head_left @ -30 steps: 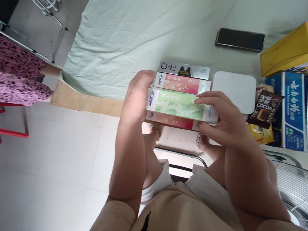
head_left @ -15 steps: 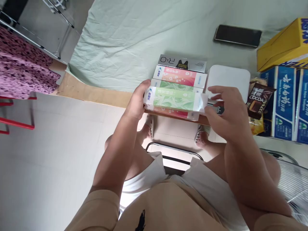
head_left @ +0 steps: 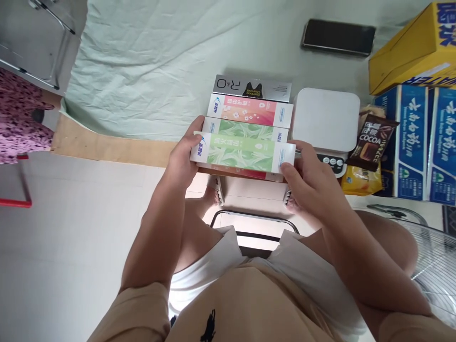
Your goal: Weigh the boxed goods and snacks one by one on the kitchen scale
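Observation:
Between both hands is a green and white toothpaste box (head_left: 240, 153), held level over the table's front edge. My left hand (head_left: 183, 156) grips its left end, thumb on top. My right hand (head_left: 308, 178) closes on its right end, thumb on the near corner. Just behind lies a second green box (head_left: 249, 129), partly covered. Farther back come a pink toothpaste box (head_left: 249, 110) and a silver box (head_left: 252, 89), side by side. Part of another pink box (head_left: 235, 172) shows beneath the held one.
Right of the boxes stands a white kitchen scale (head_left: 326, 118). Beyond it lie a cocoa packet (head_left: 372, 142), a yellow packet (head_left: 361, 180), blue toothpaste boxes (head_left: 411, 142) and a yellow carton (head_left: 402, 61). A phone (head_left: 338, 37) rests at the back. A fan (head_left: 434, 266) is at lower right.
My right hand has closed from a loosely spread pose onto the box's right end. The green box is turned so its printed face points more upward. The view has shifted slightly.

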Motion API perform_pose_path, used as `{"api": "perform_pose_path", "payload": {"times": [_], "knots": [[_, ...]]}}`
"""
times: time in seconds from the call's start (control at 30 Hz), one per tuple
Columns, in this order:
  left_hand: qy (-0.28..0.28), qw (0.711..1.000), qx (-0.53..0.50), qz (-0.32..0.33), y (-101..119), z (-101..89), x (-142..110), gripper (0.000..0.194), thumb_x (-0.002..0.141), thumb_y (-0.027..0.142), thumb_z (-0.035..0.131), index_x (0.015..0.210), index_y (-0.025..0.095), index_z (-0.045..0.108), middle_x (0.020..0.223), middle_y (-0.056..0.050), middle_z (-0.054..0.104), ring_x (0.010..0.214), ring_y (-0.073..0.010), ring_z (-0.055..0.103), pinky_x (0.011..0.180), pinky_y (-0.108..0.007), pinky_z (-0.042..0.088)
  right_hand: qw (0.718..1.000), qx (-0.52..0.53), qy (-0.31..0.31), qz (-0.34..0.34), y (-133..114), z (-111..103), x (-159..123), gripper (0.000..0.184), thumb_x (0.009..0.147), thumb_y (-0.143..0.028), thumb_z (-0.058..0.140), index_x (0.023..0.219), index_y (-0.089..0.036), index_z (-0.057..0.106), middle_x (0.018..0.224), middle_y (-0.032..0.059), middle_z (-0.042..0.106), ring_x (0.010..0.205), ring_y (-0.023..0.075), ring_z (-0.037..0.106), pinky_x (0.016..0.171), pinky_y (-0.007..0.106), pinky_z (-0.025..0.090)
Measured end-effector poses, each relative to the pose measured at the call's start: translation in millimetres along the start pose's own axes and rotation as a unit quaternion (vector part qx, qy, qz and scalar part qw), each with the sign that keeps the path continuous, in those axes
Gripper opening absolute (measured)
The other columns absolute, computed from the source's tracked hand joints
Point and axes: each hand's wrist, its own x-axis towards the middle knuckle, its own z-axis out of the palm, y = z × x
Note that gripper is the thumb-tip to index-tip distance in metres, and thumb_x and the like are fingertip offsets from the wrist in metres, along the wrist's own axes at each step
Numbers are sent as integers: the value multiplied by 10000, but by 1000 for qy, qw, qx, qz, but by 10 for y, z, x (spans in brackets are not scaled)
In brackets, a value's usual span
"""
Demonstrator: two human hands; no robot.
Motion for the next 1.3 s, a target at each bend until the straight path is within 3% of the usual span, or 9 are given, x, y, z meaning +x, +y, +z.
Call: {"api": "perform_pose_path", "payload": {"times": [0.1, 0.2, 0.37, 0.5, 0.67, 0.9, 1.03, 1.17, 1.3], "knots": [[-19, 1000, -7, 3, -9, -38, -1, 491, 749, 454, 652, 1177, 223, 721, 1383, -91, 713, 1522, -410, 512, 1243, -549, 469, 999, -30, -21, 9, -22, 6, -34, 759, 868, -609, 622, 1472, -173, 470, 713, 27, 722, 580, 243, 629, 537, 329, 384], [-16, 1000, -11, -5, -19, -49, 1, 484, 760, 425, 649, 1193, 220, 715, 1371, -96, 713, 1503, -415, 540, 1246, -567, 470, 997, -66, -7, -34, -4, 37, -36, 640, 804, -536, 741, 1336, -230, 560, 843, 51, 748, 633, 237, 650, 537, 320, 404], [-19, 1000, -11, 5, -37, -58, 5, 463, 761, 407, 648, 1177, 214, 713, 1333, -86, 715, 1482, -427, 565, 1238, -579, 486, 992, -92, 35, -73, 75, 123, -11, 404, 888, -453, 673, 1225, -233, 637, 901, 83, 736, 716, 253, 669, 558, 318, 413], [-15, 1000, -15, 11, -25, -56, 5, 432, 778, 434, 640, 1145, 217, 709, 1331, -86, 717, 1499, -415, 550, 1230, -542, 502, 990, -114, 30, -74, 96, 160, -13, 512, 844, -472, 731, 1268, -201, 638, 1035, 133, 742, 857, 301, 706, 595, 334, 463], [-39, 999, -14, 16, 18, -31, 2, 434, 795, 452, 619, 1149, 217, 708, 1357, -94, 721, 1523, -396, 523, 1219, -505, 511, 991, -117, 5, -58, 84, 161, -21, 489, 911, -465, 673, 1290, -157, 642, 1021, 146, 728, 751, 267, 680, 604, 340, 470], [-45, 999, -11, 16, 40, -6, -12, 464, 790, 468, 651, 1162, 200, 722, 1444, -100, 693, 1555, -411, 489, 1248, -513, 490, 990, -125, 18, -69, 93, 184, -28, 469, 931, -463, 641, 1289, -161, 646, 1055, 166, 735, 845, 305, 706, 603, 343, 478], [43, 999, -3, 16, -9, -112, 27, 509, 773, 517, 660, 1194, 236, 718, 1551, -51, 648, 1642, -355, 374, 1347, -484, 372, 993, -108, -13, -41, 44, 83, -23, 520, 871, -480, 694, 1297, -187, 637, 1011, 123, 753, 806, 282, 704, 614, 339, 486], [116, 987, 33, 110, -44, -343, 125, 573, 805, 646, 576, 1246, 294, 675, 1549, 29, 656, 1636, -274, 392, 1379, -430, 312, 997, -76, -31, -11, 24, -211, -58, 633, 827, -513, 709, 1381, -218, 629, 944, 59, 758, 746, 234, 706, 662, 349, 523], [221, 922, 71, 311, 28, -348, 203, 316, 850, 428, 568, 1106, 257, 639, 1250, 60, 746, 1448, -229, 587, 1358, -439, 331, 989, -19, 142, 35, 164, -572, -103, 561, 830, -503, 674, 1315, -222, 704, 903, 53, 734, 685, 192, 663, 733, 384, 572]]}}
